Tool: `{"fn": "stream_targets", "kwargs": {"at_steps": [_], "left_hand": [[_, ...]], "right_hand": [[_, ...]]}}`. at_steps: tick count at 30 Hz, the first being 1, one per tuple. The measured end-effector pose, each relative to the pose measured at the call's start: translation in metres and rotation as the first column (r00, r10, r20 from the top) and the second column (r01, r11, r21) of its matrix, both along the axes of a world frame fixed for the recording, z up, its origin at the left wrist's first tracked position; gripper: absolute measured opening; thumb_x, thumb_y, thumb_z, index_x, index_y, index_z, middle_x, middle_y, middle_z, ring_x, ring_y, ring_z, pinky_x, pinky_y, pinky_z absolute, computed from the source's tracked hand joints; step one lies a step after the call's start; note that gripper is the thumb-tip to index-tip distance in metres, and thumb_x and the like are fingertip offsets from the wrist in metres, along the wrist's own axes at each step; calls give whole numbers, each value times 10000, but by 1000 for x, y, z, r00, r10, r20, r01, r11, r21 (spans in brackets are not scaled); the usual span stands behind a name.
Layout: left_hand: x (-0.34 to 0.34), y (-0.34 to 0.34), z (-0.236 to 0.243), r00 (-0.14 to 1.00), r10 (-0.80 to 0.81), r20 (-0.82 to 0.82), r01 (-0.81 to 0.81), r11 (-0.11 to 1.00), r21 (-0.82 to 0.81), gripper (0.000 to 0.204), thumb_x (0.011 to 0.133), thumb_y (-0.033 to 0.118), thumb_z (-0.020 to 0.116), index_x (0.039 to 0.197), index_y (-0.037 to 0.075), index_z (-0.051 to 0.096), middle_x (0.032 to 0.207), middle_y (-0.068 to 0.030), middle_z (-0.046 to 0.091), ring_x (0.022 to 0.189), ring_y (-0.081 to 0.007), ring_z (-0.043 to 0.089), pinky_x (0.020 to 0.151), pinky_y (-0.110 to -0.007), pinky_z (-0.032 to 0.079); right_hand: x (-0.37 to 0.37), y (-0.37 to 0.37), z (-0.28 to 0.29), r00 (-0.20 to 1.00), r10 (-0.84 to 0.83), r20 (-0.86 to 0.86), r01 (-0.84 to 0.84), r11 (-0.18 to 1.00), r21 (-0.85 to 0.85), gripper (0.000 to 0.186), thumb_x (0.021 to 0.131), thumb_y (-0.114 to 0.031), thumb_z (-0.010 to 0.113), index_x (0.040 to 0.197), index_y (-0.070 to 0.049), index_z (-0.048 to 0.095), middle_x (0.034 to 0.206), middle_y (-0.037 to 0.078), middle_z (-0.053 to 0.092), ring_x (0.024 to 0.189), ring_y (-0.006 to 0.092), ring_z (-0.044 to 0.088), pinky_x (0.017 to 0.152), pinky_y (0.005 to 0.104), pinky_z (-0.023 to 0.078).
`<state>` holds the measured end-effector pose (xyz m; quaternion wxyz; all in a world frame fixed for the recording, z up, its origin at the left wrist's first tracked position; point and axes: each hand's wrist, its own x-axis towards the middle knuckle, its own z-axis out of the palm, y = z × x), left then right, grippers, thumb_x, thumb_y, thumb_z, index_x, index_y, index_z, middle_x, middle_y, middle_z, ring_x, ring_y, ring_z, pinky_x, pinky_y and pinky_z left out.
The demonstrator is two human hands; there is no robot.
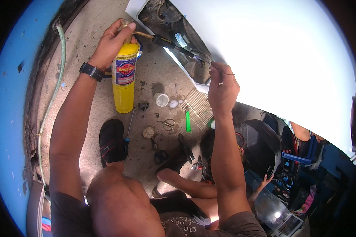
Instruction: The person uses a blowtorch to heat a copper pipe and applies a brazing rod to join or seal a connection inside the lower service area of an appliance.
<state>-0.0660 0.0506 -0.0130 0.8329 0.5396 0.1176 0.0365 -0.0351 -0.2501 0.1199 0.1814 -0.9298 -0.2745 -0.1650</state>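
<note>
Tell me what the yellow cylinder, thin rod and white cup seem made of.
Yellow cylinder: probably painted metal, smooth and lightly glossy, judging by its even colour and rounded body. Thin rod: likely bare metal, dull and dark, slim and stiff-looking. White cup: perhaps smooth plastic, from its pale, thin rim, though other materials are possible.
</note>
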Motion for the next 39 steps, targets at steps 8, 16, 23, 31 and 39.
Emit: {"fn": "stream_targets", "kwargs": {"at_steps": [8, 16, 23, 31, 39], "left_hand": [[-2, 2, -2, 999, -26, 28, 26, 1000, 0, 407, 1017, 451, 558, 1219, 99, 591, 812, -8, 654, 754, -101, 664, 675, -251, 550], [0, 1, -3, 999, -14, 45, 14, 1000, 15, 315, 994, 413, 619, 1053, 107, 570, 792, -26, 671, 730, -107, 669, 651, -256, 539], [-1, 1, -4, 1000, 22, 8, -23, 998, 54, 309, 991, 419, 624, 1096, 132, 581, 797, 8, 644, 718, -89, 645, 639, -252, 535], [-2, 0, 2, 1000, 20, 7, -20, 1000, 22, 325, 986, 399, 636, 1122, 108, 579, 801, -20, 669, 728, -102, 663, 647, -256, 541], [-1, 3, -3, 1000, -13, 24, 14, 997, -71, 368, 1004, 411, 602, 1223, 115, 591, 818, -18, 658, 754, -104, 664, 661, -260, 553]], "right_hand": [[0, -1, -4, 1000, -25, -7, 25, 1000, -4, 91, 915, -56, 657, 996, -79, 623, 898, 115, 719, 716, 292, 703, 610, 360, 540], [1, -2, -3, 1000, 2, 17, -3, 1000, 9, 85, 915, -63, 666, 989, -70, 626, 903, 117, 722, 722, 283, 708, 615, 350, 544], [0, 0, -1, 1000, -19, -2, 19, 1000, 10, 80, 915, -61, 664, 988, -70, 632, 905, 119, 723, 733, 289, 709, 620, 354, 545], [1, -1, -3, 1000, -24, -3, 24, 1000, 3, 82, 919, -67, 660, 994, -74, 630, 912, 121, 721, 746, 301, 707, 630, 367, 547], [2, 0, -2, 1000, -11, 14, 11, 1000, 5, 85, 916, -63, 660, 995, -72, 628, 901, 120, 719, 731, 297, 704, 621, 363, 544]]}}
